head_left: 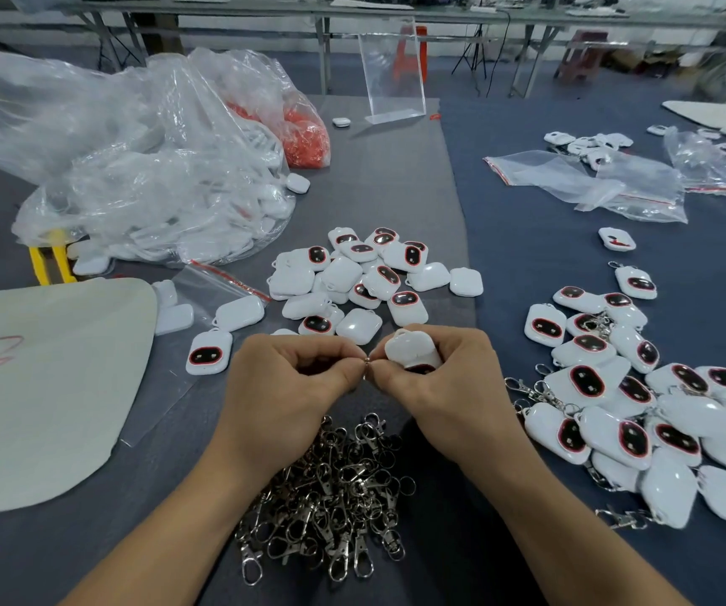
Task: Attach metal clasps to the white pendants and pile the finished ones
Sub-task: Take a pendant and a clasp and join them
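Left hand (291, 378) pinches small metal ring (366, 363); right hand (444, 382) grips glossy rounded white pendant (409, 348); tangled clasps (330, 487), 6 o'clock.

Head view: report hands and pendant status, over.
Left hand pinching clasp ring. Right hand gripping one white pendant, fingertips on the ring too. Nothing blocking; loose clasps under wrists, finished pile right.

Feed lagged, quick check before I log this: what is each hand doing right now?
Left hand: pinches a small metal piece.
Right hand: grips a white pendant, fingertips also on that piece.
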A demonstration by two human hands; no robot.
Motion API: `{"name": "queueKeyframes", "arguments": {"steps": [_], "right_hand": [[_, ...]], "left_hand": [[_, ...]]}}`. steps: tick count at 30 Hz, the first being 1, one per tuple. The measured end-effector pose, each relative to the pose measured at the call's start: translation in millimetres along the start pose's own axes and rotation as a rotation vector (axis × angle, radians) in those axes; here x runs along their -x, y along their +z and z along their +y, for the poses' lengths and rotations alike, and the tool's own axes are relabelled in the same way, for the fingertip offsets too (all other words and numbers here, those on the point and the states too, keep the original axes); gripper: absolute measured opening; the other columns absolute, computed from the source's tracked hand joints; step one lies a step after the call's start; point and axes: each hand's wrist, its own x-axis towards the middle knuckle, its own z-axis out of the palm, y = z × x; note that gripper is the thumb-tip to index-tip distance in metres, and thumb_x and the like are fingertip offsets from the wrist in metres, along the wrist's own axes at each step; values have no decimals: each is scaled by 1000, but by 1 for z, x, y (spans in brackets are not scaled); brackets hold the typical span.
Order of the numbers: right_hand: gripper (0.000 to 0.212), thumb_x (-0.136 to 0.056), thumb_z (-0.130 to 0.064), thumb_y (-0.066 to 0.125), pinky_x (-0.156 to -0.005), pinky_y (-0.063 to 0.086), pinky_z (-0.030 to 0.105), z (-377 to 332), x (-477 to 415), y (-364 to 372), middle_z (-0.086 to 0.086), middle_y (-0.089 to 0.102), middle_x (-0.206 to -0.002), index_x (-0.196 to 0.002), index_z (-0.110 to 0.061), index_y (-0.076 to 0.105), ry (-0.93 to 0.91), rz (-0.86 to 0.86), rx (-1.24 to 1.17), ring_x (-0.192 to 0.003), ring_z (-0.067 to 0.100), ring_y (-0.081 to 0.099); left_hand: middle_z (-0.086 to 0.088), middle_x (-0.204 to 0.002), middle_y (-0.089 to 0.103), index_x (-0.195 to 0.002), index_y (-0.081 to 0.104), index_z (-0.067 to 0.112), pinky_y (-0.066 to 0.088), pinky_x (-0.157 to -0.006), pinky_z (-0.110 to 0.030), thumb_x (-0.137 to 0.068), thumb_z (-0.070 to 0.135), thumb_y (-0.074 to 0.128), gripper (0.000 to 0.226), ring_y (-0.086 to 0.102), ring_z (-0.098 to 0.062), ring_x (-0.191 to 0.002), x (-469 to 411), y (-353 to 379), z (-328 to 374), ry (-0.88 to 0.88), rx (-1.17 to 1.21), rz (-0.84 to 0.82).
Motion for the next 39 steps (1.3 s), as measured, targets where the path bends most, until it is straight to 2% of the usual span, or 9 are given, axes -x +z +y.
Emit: {"name": "queueKeyframes", "arguments": {"steps": [5, 8, 13, 20, 26, 29, 33, 36, 39], "right_hand": [[11, -74, -8, 80, -56, 48, 21, -2, -1, -2, -2, 70, -64, -72, -18, 75, -11, -17, -114, -62, 5, 61], [18, -76, 3, 78, -59, 48, 20, -3, -1, -1, -3, 70, -64, -71, -14, 75, -9, -14, -170, -63, 5, 62], [16, -78, -4, 78, -55, 47, 24, -3, 1, -3, -1, 69, -65, -72, -19, 75, -44, 7, -95, -61, 6, 59], [26, -79, -1, 79, -59, 52, 22, -4, 3, -3, -6, 71, -69, -71, -25, 74, -153, 19, 36, -64, 4, 64], [24, -82, -3, 79, -61, 57, 37, -5, 6, -6, -8, 74, -74, -77, -26, 77, -235, -19, 81, -68, 14, 69], [24, -83, -2, 78, -61, 56, 38, -7, 7, -7, -10, 74, -75, -79, -26, 78, -276, -55, 81, -68, 15, 68], [22, -83, 0, 76, -62, 55, 40, -8, 6, -10, -10, 74, -75, -80, -21, 78, -300, -86, 91, -68, 16, 68], [20, -83, -2, 77, -63, 56, 40, -8, 5, -11, -10, 74, -76, -80, -21, 79, -290, -87, 75, -69, 17, 69], [19, -82, -3, 79, -63, 58, 41, -7, 5, -10, -7, 75, -75, -78, -21, 78, -259, -81, 45, -70, 17, 70]], "left_hand": [[-7, -70, 75, -75, 81, 20, 53, -59, -20, -81, -2, 76, 23, 67, -11, -62, 0, 4, 3, -117, 235, -43], [-11, -71, 75, -77, 81, 16, 53, -59, -22, -82, -2, 74, 21, 69, -14, -64, 0, 3, 4, -143, 274, -96], [-6, -75, 77, -79, 82, 23, 59, -72, -29, -77, 12, 79, 12, 71, -15, -71, 1, 0, 5, -79, 161, -104], [-12, -71, 75, -75, 81, 16, 55, -69, -26, -69, 12, 76, 9, 69, -16, -64, -2, -5, 6, -134, 200, -184], [-21, -72, 74, -74, 80, 7, 50, -73, -40, -63, 8, 72, 14, 65, -23, -64, -3, -6, 9, -218, 196, -240], [-24, -71, 72, -71, 79, 6, 46, -69, -36, -59, 10, 73, 14, 61, -24, -64, -3, -7, 10, -218, 173, -280], [-22, -65, 70, -65, 79, 9, 40, -52, -19, -54, 17, 75, 13, 54, -16, -57, -5, -9, 11, -211, 159, -316], [-19, -66, 71, -66, 80, 11, 41, -49, -17, -50, 27, 75, 23, 57, -17, -58, -6, -11, 11, -211, 188, -325], [-16, -61, 69, -64, 78, 11, 41, -48, -17, -52, 22, 73, 17, 58, -16, -55, -5, -10, 11, -176, 197, -323]]}}
